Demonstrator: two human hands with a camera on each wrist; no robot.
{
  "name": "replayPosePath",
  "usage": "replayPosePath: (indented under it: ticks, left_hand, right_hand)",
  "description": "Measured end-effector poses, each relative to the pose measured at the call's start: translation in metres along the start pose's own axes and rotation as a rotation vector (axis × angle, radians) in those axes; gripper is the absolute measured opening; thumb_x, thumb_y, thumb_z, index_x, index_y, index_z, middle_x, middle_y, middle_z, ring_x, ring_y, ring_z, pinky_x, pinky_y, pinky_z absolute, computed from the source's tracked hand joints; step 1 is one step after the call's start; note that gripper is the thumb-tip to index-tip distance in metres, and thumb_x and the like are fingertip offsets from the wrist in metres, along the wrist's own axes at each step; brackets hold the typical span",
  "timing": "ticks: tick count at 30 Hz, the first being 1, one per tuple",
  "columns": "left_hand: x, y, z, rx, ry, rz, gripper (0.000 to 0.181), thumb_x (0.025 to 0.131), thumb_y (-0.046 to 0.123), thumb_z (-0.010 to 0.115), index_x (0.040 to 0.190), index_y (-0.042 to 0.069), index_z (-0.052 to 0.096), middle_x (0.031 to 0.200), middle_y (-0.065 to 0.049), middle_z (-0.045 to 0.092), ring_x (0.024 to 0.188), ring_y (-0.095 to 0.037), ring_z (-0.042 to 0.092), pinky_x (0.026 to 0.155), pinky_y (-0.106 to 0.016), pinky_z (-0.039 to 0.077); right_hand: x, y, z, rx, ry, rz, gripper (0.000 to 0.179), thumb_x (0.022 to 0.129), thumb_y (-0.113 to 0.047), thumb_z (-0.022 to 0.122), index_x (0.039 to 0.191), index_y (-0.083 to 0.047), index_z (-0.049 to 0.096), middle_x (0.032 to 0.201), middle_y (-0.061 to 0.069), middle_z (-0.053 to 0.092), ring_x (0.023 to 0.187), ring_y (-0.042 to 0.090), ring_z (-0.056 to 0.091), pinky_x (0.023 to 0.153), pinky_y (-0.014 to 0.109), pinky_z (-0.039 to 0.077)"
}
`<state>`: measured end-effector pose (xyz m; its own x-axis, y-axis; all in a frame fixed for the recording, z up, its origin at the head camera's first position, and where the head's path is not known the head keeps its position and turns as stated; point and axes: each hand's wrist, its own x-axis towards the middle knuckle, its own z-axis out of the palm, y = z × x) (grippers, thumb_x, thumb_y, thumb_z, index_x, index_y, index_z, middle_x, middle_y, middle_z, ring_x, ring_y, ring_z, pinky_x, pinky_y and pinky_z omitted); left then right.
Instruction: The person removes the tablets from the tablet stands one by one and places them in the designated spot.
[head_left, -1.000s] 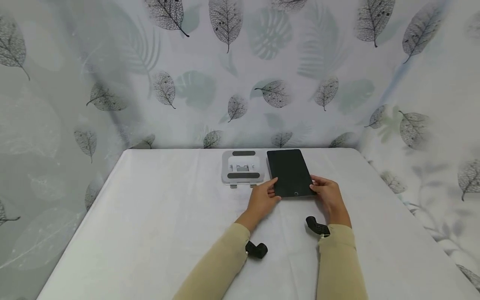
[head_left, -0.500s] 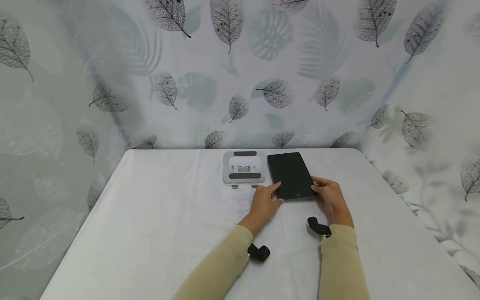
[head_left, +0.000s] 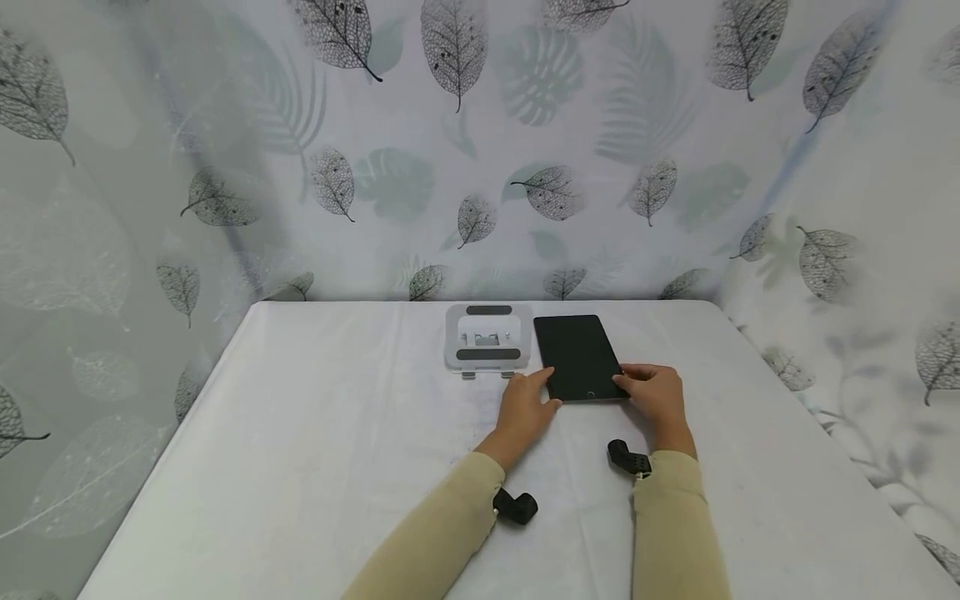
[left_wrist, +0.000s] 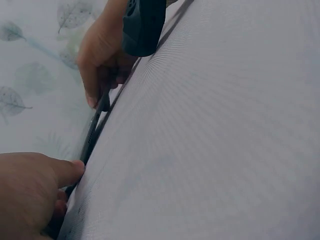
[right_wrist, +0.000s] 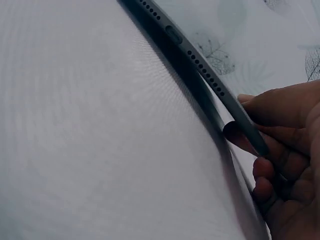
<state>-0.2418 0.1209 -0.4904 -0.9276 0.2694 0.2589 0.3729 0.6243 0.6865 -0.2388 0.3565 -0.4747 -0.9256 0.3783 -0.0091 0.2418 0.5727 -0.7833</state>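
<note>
A black tablet (head_left: 579, 357), screen up with a round home button at its near edge, is at the back right of the white table. My left hand (head_left: 522, 414) holds its near left corner, thumb at the near edge and index finger along the left side. At the near right corner my right hand (head_left: 657, 397) pinches the tablet, thumb on top and fingers beneath. In the right wrist view, the tablet's edge (right_wrist: 210, 79) shows a charging port and speaker holes, and this corner stands a little off the table. The far edge's contact with the table cannot be told.
Left of the tablet lies a grey-white stand (head_left: 488, 337) with dark pads and two small hooks at its front. It sits close to the tablet's left side. Behind the white-covered table (head_left: 315, 450) hangs a leaf-patterned cloth (head_left: 405, 183).
The tablet's far end has come down and slightly nearer, so it looks flatter. My right thumb has shifted a little inward over its corner. The left hand stays at the left corner.
</note>
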Motion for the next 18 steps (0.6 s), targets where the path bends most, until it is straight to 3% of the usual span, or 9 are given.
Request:
replayPosePath:
  ticks: [3,7,13,18]
  left_hand:
    - [-0.0001,-0.0029,-0.0001,-0.018,0.014,-0.008,0.049,0.088,0.018,0.08,0.134,0.011,0.068,0.13,-0.007,0.072,0.127,-0.028,0.063,0.115,-0.04,0.045]
    - [0.0013,-0.0053,-0.0008,-0.05,0.047,-0.003,0.045,0.086,0.015,0.082,0.129,0.011,0.071,0.118,-0.008,0.076,0.119,-0.027,0.067,0.113,-0.04,0.046]
    - [0.0037,-0.0062,-0.0036,-0.086,0.061,0.018,0.044,0.084,0.012,0.082,0.127,0.009,0.072,0.109,-0.011,0.078,0.105,-0.025,0.069,0.103,-0.041,0.052]
    - [0.0053,-0.0062,-0.0049,-0.143,0.046,0.007,0.041,0.089,0.015,0.078,0.129,0.01,0.071,0.113,-0.01,0.076,0.105,-0.023,0.068,0.099,-0.04,0.054]
  right_hand:
    - [-0.0014,0.0,0.0024,-0.055,0.044,-0.061,0.036,0.09,-0.026,0.077,0.119,-0.005,0.076,0.119,0.019,0.074,0.122,0.036,0.064,0.106,0.05,0.049]
    - [-0.0003,-0.0001,0.0045,-0.081,0.068,-0.108,0.036,0.087,-0.024,0.079,0.117,-0.004,0.076,0.11,0.017,0.077,0.11,0.035,0.069,0.1,0.049,0.052]
    - [0.004,0.0004,0.0057,-0.05,0.068,-0.073,0.04,0.089,-0.026,0.078,0.124,-0.006,0.073,0.111,0.017,0.077,0.111,0.032,0.068,0.103,0.048,0.051]
    - [0.0038,-0.0035,0.0047,0.004,0.072,-0.03,0.042,0.096,-0.032,0.07,0.129,-0.006,0.071,0.12,0.018,0.073,0.116,0.03,0.063,0.099,0.043,0.05]
